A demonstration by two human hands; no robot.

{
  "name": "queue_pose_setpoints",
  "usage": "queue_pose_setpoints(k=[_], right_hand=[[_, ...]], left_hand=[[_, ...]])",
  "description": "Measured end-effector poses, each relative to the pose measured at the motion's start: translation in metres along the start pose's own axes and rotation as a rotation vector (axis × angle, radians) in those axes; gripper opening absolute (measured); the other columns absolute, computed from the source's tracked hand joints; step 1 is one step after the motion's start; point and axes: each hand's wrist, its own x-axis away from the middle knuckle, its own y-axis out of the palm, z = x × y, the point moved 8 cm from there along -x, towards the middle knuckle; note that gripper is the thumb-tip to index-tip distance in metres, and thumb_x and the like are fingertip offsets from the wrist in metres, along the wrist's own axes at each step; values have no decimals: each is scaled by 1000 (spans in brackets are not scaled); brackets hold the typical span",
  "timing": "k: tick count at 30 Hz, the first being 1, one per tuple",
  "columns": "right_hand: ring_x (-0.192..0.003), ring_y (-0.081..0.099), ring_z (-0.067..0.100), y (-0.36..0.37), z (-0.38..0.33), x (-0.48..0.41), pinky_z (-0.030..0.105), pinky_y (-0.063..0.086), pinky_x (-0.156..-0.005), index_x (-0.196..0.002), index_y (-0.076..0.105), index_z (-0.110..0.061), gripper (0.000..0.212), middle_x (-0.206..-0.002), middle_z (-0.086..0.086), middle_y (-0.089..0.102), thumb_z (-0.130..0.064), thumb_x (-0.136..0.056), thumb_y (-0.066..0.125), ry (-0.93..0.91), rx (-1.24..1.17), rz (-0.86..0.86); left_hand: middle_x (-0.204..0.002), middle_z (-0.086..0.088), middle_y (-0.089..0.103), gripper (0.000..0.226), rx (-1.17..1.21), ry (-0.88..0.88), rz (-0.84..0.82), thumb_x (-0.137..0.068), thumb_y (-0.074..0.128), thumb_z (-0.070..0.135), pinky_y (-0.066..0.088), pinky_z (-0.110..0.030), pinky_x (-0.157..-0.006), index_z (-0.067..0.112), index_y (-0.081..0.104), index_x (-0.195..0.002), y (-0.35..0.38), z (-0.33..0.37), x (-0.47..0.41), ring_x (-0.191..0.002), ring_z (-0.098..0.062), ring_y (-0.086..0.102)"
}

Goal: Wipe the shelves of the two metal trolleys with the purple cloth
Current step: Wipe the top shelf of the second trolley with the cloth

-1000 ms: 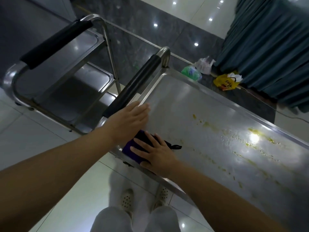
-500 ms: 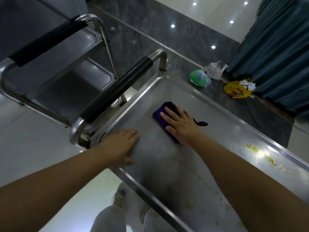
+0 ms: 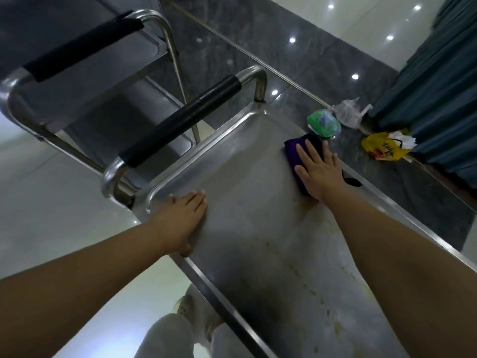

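Purple cloth [image 3: 293, 151] lies flat on the top shelf [image 3: 258, 228] of the nearer trolley, up against the shelf's far rim, just right of the frame's middle. The right hand's fingers [image 3: 309, 151] are straight and slightly spread on top of it, pressing it down; none curls round it. The right hand [image 3: 318, 174] covers most of the cloth, so only the purple edge past the fingertips and along the thumb side shows. A black loop [image 3: 352, 181] pokes out on the hand's right. The forearm runs down to the lower right corner of the frame.

The left hand's fingers [image 3: 196, 200] lie straight and close together, flat on the shelf's near left corner. The left hand [image 3: 180, 218] rests over the raised rim there and holds nothing.

Yellowish stains [image 3: 309, 288] speckle the steel in a line toward the bottom of the frame, beside the right forearm. A black-sleeved handle [image 3: 180, 125] crosses above the shelf's left end. Beyond it, in the upper left of the frame, stands the second trolley [image 3: 90, 99], with its own black grip [image 3: 82, 45] and lower shelves showing beneath.

On the dark stone floor [image 3: 258, 47] past the far rim sit a green bag [image 3: 324, 124], a clear plastic bag [image 3: 348, 113] and a yellow bag [image 3: 384, 149], near a teal curtain [image 3: 438, 99] at the right edge. At the bottom of the frame a pale shoe [image 3: 184, 304] and light trouser legs [image 3: 165, 337] show below the shelf's near rim.
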Motion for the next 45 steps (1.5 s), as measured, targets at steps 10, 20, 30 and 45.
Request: queue_pose_setpoints(k=[10, 20, 30, 45], right_hand=[[-144, -23, 29, 20, -41, 38, 49, -11, -117, -152, -8, -34, 57, -160, -4, -16, -47, -102, 16, 103, -95, 1], [-145, -21, 31, 57, -137, 113, 48, -8, -117, -152, -7, -34, 57, -161, -4, -14, -47, -101, 17, -87, -28, 54], [-144, -22, 33, 100, -215, 185, 51, -9, -117, -148, -15, -35, 62, -161, -2, -12, -50, -89, -5, -247, 85, 46], [-143, -14, 25, 99, -157, 195, 48, -4, -117, -146, -1, -37, 56, -160, -7, 9, -52, -93, 11, -562, 182, 56]], left_hand=[[-158, 1, -17, 115, 86, -9, 6, -77, 70, 49, 5, -40, -117, 19, -14, -150, 21, -12, 11, -146, -17, -10], [-160, -2, -8, 117, 31, 27, 104, -72, 71, 55, 2, -40, -117, 17, -8, -151, 21, -13, 18, -147, -20, -2], [-160, -7, 2, 93, 144, -75, 255, -85, 64, 36, 9, -42, -118, 13, 3, -151, 29, -6, 45, -147, -22, 1], [-160, -4, 1, 90, 101, -106, 216, -86, 65, 24, 12, -39, -117, 20, 4, -151, 24, 31, 58, -145, -24, 12]])
